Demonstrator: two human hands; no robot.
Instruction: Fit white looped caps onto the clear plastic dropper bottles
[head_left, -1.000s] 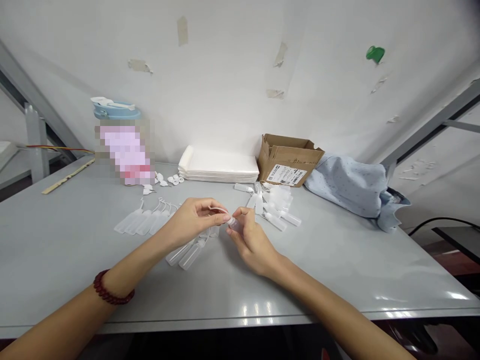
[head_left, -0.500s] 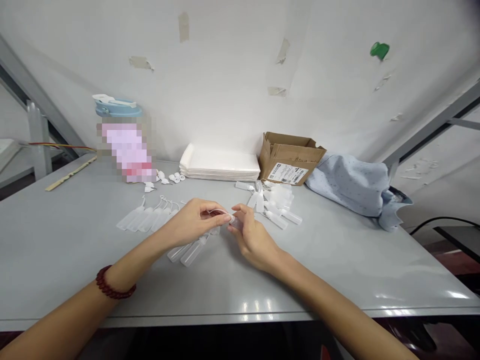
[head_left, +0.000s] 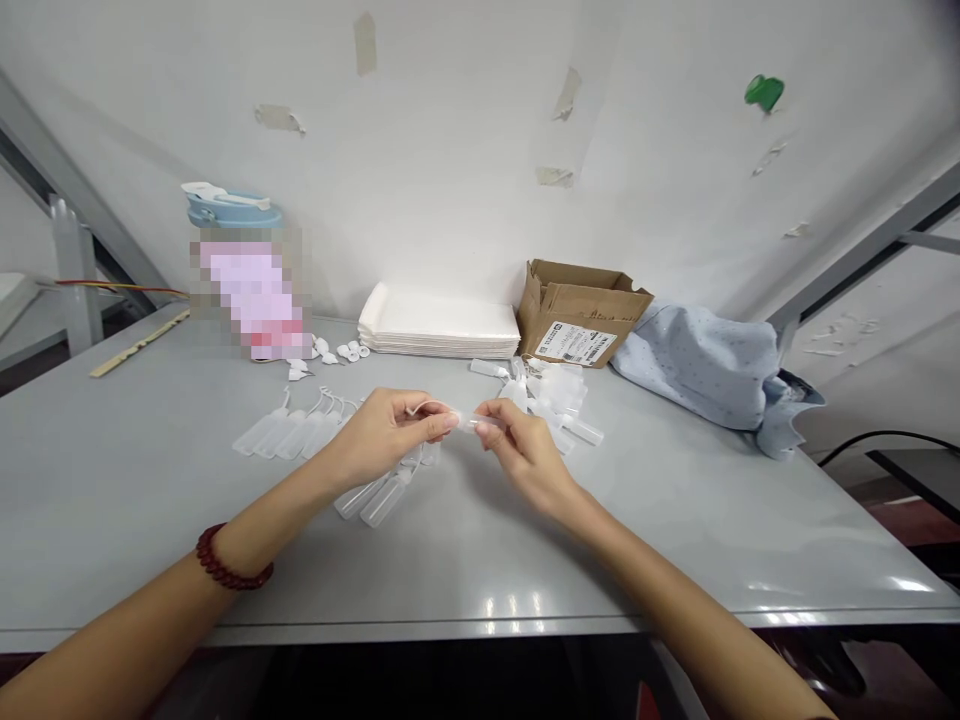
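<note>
In front of me a small translucent squeeze bottle (head_left: 468, 421) is held sideways between my two hands. My left hand (head_left: 390, 432) pinches its neck end, where a thin white strap loops over the fingers; the cap there is mostly hidden. The bottle's body is gripped by the fingertips of my right hand (head_left: 531, 450). Beside my left forearm lie several similar bottles (head_left: 281, 436) in a row with strapped caps. Closer to me, more bottles (head_left: 385, 500) rest below the left hand. Behind the right hand is a loose pile of bottles (head_left: 561, 388).
Loose white caps (head_left: 349, 352) sit at the back left, near a blurred pink item (head_left: 251, 290). A stack of white sheets (head_left: 442, 330) lies against the wall beside an open cardboard box (head_left: 581, 315). Light blue cloth (head_left: 697, 360) is bunched at the right.
The bottle has turned from tilted to nearly level between my hands. My right hand has shifted slightly up and to the right, showing more of the bottle. The left keeps its pinch.
</note>
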